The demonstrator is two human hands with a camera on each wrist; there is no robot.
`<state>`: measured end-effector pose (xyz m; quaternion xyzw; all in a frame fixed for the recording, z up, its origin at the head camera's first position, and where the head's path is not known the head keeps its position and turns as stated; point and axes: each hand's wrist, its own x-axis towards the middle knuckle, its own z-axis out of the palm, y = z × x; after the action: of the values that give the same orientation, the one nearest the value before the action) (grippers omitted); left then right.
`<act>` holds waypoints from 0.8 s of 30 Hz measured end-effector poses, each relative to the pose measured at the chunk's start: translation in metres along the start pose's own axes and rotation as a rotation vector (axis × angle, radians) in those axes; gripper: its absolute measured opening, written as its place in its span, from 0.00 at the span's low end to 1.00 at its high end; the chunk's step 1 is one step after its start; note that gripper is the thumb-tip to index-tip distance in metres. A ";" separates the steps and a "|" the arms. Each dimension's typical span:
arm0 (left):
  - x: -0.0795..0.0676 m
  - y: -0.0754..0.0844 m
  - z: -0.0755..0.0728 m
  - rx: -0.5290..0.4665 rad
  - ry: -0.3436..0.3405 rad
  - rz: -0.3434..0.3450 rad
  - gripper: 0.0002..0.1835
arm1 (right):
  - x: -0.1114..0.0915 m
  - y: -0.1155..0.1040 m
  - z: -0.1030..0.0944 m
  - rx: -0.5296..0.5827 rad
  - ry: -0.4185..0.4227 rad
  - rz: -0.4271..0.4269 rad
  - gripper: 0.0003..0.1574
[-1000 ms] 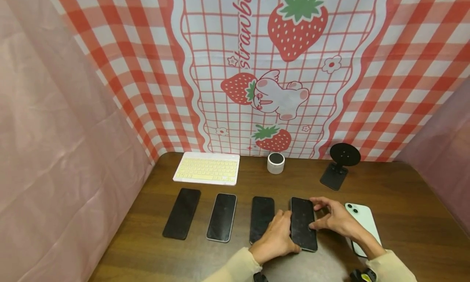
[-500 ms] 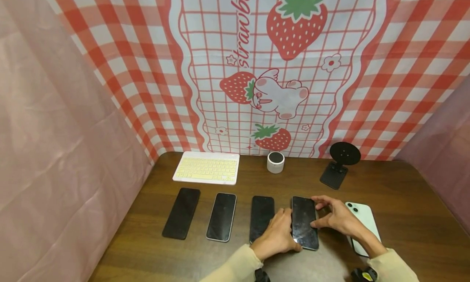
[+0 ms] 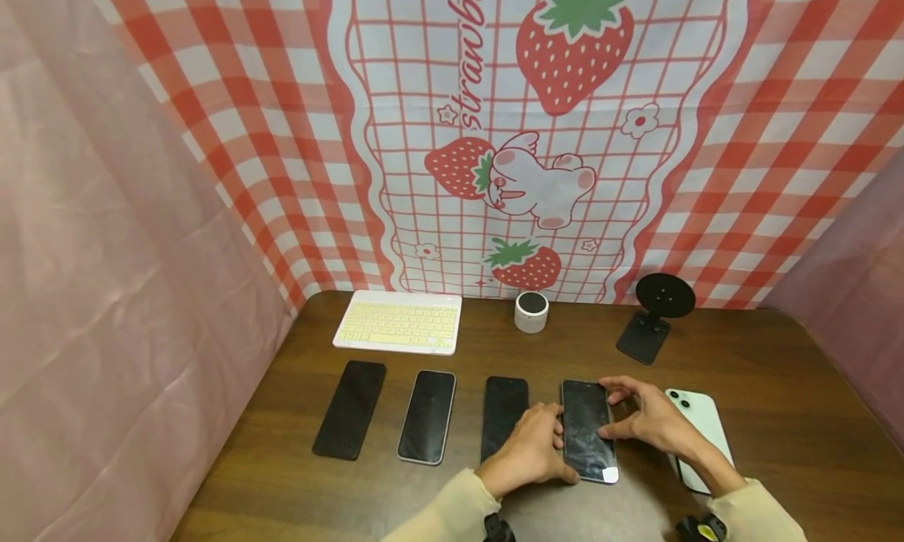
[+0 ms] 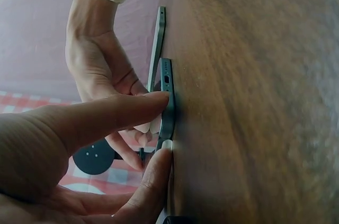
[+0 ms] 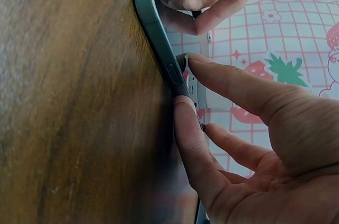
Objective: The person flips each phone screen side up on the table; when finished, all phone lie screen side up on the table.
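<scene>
Both hands are at a dark smartphone (image 3: pixel 588 428) that lies screen up, right of the middle of the desk. My left hand (image 3: pixel 531 450) has its thumb on the phone's near short edge, beside the charging port, and its forefinger by the left side. My right hand (image 3: pixel 648 419) holds the right side, with thumb and fingertips spread along that edge. The side button (image 5: pixel 174 73) shows close to the right fingertips. Under the left forearm side, another black smartphone (image 3: pixel 504 405) is partly covered by the left hand. A pale green phone (image 3: pixel 699 416) lies back up beside the right wrist.
Two more dark-screened phones lie to the left, a black one (image 3: pixel 351 409) and a silver-edged one (image 3: pixel 427 416). Behind them are a yellow-keyed keyboard (image 3: pixel 398 322), a small white cylinder (image 3: pixel 531 313) and a black folding stand (image 3: pixel 644 338). A checked cloth (image 3: pixel 282 134) hangs at the back.
The phone between the hands has shifted slightly right, its near end most, and a bright reflection now shows at its near corner. Both hands have stayed almost in place.
</scene>
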<state>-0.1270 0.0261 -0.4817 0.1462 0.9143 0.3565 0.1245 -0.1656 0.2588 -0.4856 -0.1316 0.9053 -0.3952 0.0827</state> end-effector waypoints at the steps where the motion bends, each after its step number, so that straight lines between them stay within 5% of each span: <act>1: 0.000 0.000 0.000 0.001 -0.004 0.001 0.49 | 0.000 0.000 0.000 0.001 -0.001 0.002 0.48; 7: 0.000 -0.003 -0.002 -0.075 -0.029 0.016 0.53 | -0.002 -0.001 -0.002 0.038 -0.040 0.014 0.50; 14: -0.003 -0.006 -0.004 -0.166 -0.039 0.060 0.55 | -0.008 0.003 -0.008 0.270 -0.182 0.014 0.57; 18: -0.004 -0.006 -0.004 -0.158 0.030 0.108 0.47 | -0.013 0.003 -0.013 0.332 -0.218 0.026 0.57; 24: -0.003 0.001 -0.002 -0.130 0.128 0.207 0.34 | -0.023 0.006 -0.024 0.243 -0.140 0.079 0.47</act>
<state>-0.1247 0.0246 -0.4788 0.2083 0.8753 0.4347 0.0379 -0.1514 0.2866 -0.4727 -0.1118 0.8475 -0.4880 0.1764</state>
